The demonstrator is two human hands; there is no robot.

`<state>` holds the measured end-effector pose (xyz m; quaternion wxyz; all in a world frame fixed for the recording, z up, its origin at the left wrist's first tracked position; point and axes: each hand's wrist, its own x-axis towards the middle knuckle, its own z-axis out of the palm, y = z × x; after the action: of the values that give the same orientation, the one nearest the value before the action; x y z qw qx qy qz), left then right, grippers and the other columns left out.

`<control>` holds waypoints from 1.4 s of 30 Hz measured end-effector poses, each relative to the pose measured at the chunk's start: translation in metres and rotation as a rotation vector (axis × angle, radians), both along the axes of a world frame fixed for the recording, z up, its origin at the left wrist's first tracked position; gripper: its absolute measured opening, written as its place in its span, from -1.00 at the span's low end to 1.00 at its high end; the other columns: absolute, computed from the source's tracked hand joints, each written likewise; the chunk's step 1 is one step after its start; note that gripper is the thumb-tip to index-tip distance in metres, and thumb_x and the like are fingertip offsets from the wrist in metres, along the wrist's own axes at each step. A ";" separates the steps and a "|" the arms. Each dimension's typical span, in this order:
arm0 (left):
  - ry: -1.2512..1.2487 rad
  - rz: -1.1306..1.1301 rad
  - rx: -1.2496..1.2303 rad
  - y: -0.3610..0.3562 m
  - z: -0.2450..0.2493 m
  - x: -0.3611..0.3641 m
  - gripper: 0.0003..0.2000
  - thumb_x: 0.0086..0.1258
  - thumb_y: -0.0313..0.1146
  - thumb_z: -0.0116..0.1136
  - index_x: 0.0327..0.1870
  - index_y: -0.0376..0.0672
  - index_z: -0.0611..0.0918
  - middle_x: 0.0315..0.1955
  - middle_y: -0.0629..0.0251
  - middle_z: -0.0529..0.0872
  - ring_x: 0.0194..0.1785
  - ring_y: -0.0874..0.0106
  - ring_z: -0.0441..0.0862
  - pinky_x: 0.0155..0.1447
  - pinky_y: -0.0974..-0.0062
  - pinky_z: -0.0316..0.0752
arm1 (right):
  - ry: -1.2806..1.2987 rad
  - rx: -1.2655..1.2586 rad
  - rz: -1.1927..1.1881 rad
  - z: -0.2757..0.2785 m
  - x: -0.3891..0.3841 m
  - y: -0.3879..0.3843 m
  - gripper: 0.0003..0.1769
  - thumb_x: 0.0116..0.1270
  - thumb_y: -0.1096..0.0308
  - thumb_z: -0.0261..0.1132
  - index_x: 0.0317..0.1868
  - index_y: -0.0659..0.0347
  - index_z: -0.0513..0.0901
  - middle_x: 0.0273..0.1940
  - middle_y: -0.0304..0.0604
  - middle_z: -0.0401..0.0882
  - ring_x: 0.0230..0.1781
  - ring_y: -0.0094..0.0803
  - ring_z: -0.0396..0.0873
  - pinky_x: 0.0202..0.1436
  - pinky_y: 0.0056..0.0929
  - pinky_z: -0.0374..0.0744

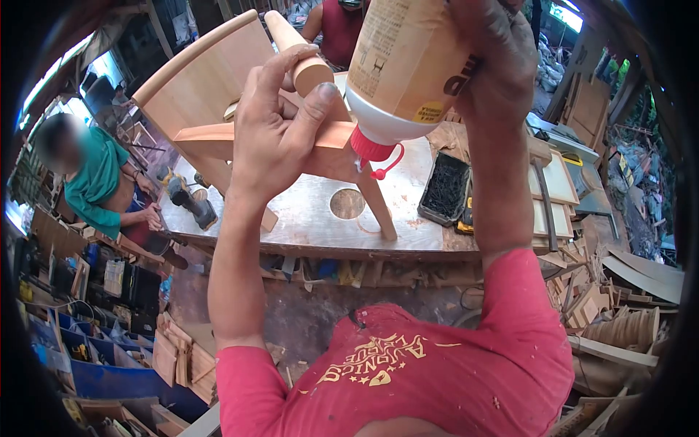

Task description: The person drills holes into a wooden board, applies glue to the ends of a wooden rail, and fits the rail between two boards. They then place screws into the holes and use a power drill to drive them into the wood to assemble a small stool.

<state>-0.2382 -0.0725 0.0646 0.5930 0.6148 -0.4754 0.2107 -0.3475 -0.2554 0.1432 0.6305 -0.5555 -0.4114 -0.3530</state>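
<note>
A partly built wooden chair (211,73) with a curved back stands on the bench, one tapered leg slanting down to the bench top. My left hand (280,138) is closed around a rounded wooden piece (312,76) at the chair's near corner, the thumb pressed close to its flat end. My right hand (502,62) grips a large glue bottle (404,65) tipped upside down. Its red cap (370,146) points down right at the chair's corner joint, with some white glue at the nozzle and the small stopper hanging from its strap.
On the metal-topped workbench (291,197) are a cordless drill (191,200), a black tray of screws (445,188) and a hammer (543,189). A round hole shows in the top. One person in green (95,175) sits at the left; another (341,29) is behind the chair. Wood scraps (611,320) lie right.
</note>
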 end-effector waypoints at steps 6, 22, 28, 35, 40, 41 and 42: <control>-0.001 0.013 0.002 -0.001 -0.001 -0.001 -0.60 0.45 -0.27 0.33 0.27 -0.09 0.59 -0.19 0.28 0.51 -0.46 0.67 0.50 -0.31 0.65 0.47 | -0.029 0.114 -0.032 -0.005 -0.001 0.002 -0.52 0.38 0.22 0.47 0.14 0.39 0.62 -0.08 -0.09 0.74 -0.16 -0.38 0.72 -0.03 -0.39 0.69; 0.052 0.017 0.023 0.001 0.000 -0.003 -0.60 0.45 -0.27 0.33 0.27 -0.09 0.59 -0.17 0.28 0.52 -0.45 0.66 0.52 -0.27 0.63 0.49 | -0.022 0.107 0.093 -0.001 0.001 0.006 -0.54 0.46 0.17 0.37 0.12 0.42 0.57 -0.17 0.17 0.72 -0.27 -0.12 0.76 -0.20 -0.25 0.76; 0.029 0.023 0.022 0.000 -0.002 -0.004 -0.59 0.45 -0.26 0.34 0.28 -0.09 0.59 -0.16 0.28 0.51 -0.44 0.64 0.52 -0.26 0.62 0.49 | -0.011 0.231 0.111 0.006 -0.003 -0.006 -0.52 0.45 0.16 0.38 0.12 0.44 0.56 -0.16 0.10 0.71 -0.21 -0.12 0.75 -0.11 -0.20 0.76; 0.032 0.001 0.019 0.002 -0.002 -0.002 -0.60 0.47 -0.29 0.32 0.28 -0.12 0.58 -0.14 0.28 0.50 -0.43 0.67 0.52 -0.28 0.66 0.49 | -0.062 0.103 0.109 0.000 -0.003 0.008 -0.56 0.43 0.20 0.40 0.13 0.38 0.59 -0.13 0.00 0.72 -0.22 -0.26 0.74 -0.10 -0.26 0.73; 0.077 -0.041 -0.008 -0.002 -0.001 -0.005 -0.60 0.48 -0.31 0.31 0.29 -0.16 0.57 -0.10 0.27 0.51 -0.40 0.68 0.56 -0.31 0.67 0.52 | -0.041 0.258 -0.143 0.007 0.003 0.003 -0.51 0.44 0.13 0.38 0.11 0.42 0.59 -0.14 0.08 0.71 -0.22 -0.20 0.74 -0.13 -0.23 0.73; 0.080 -0.041 -0.016 -0.002 -0.001 -0.005 -0.60 0.48 -0.31 0.31 0.29 -0.17 0.56 -0.09 0.26 0.51 -0.39 0.68 0.58 -0.31 0.68 0.53 | -0.046 0.169 -0.058 0.006 0.002 -0.006 -0.50 0.44 0.12 0.38 0.11 0.42 0.59 -0.15 0.08 0.72 -0.22 -0.20 0.74 -0.13 -0.24 0.73; 0.076 -0.037 -0.009 -0.001 -0.001 -0.005 -0.60 0.48 -0.31 0.31 0.29 -0.17 0.56 -0.08 0.25 0.51 -0.38 0.67 0.60 -0.31 0.68 0.53 | -0.061 0.134 0.021 0.005 0.003 -0.005 -0.49 0.43 0.11 0.38 0.12 0.42 0.59 -0.15 0.08 0.72 -0.22 -0.19 0.74 -0.12 -0.24 0.73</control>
<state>-0.2430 -0.0740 0.0631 0.6171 0.6110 -0.4628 0.1781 -0.3445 -0.2607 0.1478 0.6570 -0.4967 -0.4119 -0.3898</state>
